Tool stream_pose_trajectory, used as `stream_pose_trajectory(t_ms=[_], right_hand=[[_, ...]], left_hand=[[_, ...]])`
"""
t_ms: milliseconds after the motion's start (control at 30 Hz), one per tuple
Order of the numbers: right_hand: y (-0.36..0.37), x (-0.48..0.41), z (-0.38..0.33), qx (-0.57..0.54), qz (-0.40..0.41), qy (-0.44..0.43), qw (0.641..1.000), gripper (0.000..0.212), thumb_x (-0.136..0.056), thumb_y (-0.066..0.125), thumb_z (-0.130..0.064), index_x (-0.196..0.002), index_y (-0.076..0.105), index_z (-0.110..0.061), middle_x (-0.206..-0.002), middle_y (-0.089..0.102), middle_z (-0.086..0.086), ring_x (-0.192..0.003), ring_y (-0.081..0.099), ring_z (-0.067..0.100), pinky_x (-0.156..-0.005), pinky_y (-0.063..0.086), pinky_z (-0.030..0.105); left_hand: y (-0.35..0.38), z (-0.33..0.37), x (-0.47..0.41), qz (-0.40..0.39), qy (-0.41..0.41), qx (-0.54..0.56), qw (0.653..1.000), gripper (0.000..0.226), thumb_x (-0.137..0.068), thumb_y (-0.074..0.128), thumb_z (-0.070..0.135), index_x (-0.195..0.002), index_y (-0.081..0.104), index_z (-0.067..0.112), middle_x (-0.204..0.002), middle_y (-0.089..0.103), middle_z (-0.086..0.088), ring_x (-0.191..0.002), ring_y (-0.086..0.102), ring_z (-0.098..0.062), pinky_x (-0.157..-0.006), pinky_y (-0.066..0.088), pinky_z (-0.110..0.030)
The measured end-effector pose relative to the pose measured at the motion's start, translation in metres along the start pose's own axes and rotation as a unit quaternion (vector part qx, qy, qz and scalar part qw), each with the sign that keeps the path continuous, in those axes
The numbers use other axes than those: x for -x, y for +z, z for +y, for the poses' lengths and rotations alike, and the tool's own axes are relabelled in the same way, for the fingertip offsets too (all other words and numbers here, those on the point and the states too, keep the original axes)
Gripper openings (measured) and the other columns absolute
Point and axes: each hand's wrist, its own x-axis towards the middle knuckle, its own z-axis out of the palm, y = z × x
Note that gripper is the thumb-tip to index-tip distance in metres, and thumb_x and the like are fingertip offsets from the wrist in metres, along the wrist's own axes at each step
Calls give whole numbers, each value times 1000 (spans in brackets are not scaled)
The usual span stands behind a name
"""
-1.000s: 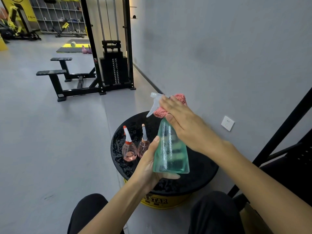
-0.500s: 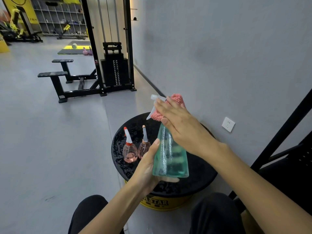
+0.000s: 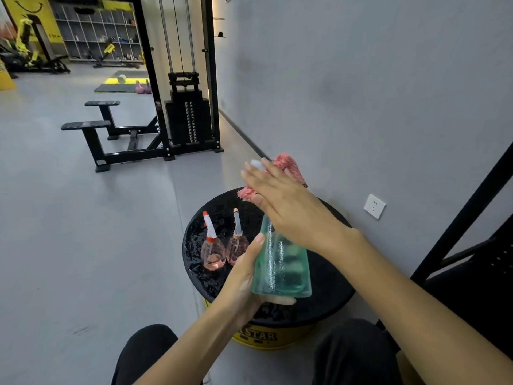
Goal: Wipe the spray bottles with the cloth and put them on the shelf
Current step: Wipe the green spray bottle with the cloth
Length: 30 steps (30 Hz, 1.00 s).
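My left hand (image 3: pixel 244 276) grips the base of a green translucent spray bottle (image 3: pixel 281 269), held upright above a round black-topped stool (image 3: pixel 327 284). Over the bottle's white trigger head lies my right hand (image 3: pixel 288 207), pressing a pink fluffy cloth (image 3: pixel 288 168) onto it. The head is mostly hidden by the cloth and fingers. Two small pink spray bottles stand on the stool's left side: one with an orange-and-white nozzle (image 3: pixel 212 248), one with a clear nozzle (image 3: pixel 237 243).
The stool has a yellow base (image 3: pixel 261 337). A grey wall with a white socket (image 3: pixel 374 206) runs on the right. A black frame (image 3: pixel 466 223) stands at the far right. A cable weight machine (image 3: pixel 188 107) and benches (image 3: pixel 91 129) stand on the grey floor behind.
My right hand with the pink cloth has slid further over the bottle's trigger head, now covering most of it. The left hand keeps its hold on the bottle.
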Motion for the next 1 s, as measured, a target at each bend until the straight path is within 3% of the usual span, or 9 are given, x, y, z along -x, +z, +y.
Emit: stream_pose_trajectory(t_ms=[67,200,267,367,467,567,633,800,1000], right_hand=[[-1,-3,3,-15,4,19,1000,50,-106,21,-35,-154,13,-25,-162,5,-10,-149,-8,9,-119,-8,31],[0,-6,9,-81,25,113,990,54,-103,18,-44,-154,8,-29,-162,0,-15,-148,-12,8,-118,-4,54],[0,-3,10,-112,21,122,986,58,-102,25,-46,-154,6,-30,-161,-3,-16,-148,-15,8,-118,2,56],[1,6,6,-124,10,100,987,64,-101,38,-41,-155,6,-27,-162,-5,-14,-147,-16,9,-120,2,40],[6,13,0,-118,27,81,989,57,-104,35,-30,-154,9,-24,-162,-1,-14,-147,-15,8,-115,-5,25],[6,9,3,-117,40,104,987,53,-105,30,-26,-154,12,-21,-162,4,-10,-148,-9,9,-117,-8,25],[4,3,10,-121,64,123,983,52,-105,31,-23,-154,14,-19,-162,7,-6,-149,-4,11,-121,-4,30],[5,7,16,-121,75,101,985,51,-105,36,-15,-153,20,-18,-161,14,-7,-148,3,4,-115,1,17],[11,34,3,-145,85,51,985,47,-103,40,-16,-150,33,-22,-157,26,-12,-144,14,-4,-115,9,10]], left_hand=[[1,-1,1,-4,6,-1,1000,42,-85,39,55,-95,76,38,-101,75,-2,-85,73,-21,-51,59,-36],[2,-2,1,0,17,3,1000,43,-86,37,54,-95,76,39,-98,75,-1,-84,73,-20,-50,59,-36],[0,-2,2,3,19,1,1000,43,-84,38,55,-96,76,39,-102,75,-2,-87,73,-22,-52,59,-37],[-1,-3,0,7,22,-1,1000,43,-83,38,57,-94,76,40,-100,75,-1,-84,73,-20,-57,59,-39],[0,-3,1,11,20,-1,1000,43,-83,40,58,-95,76,39,-107,74,-3,-92,72,-23,-67,60,-45],[1,-5,3,5,14,-11,1000,47,-84,44,63,-111,71,35,-113,72,-5,-97,72,-25,-58,60,-40],[0,-8,2,-2,15,-13,1000,64,-76,49,67,-125,61,28,-114,72,-5,-97,72,-23,-59,61,-40],[-4,-6,2,-1,16,7,1000,46,-83,42,60,-99,76,34,-99,76,-2,-86,73,-20,-64,60,-41],[-14,5,-6,37,32,27,998,60,-89,44,63,-125,61,18,-113,70,-15,-91,71,-28,-59,61,-40]])
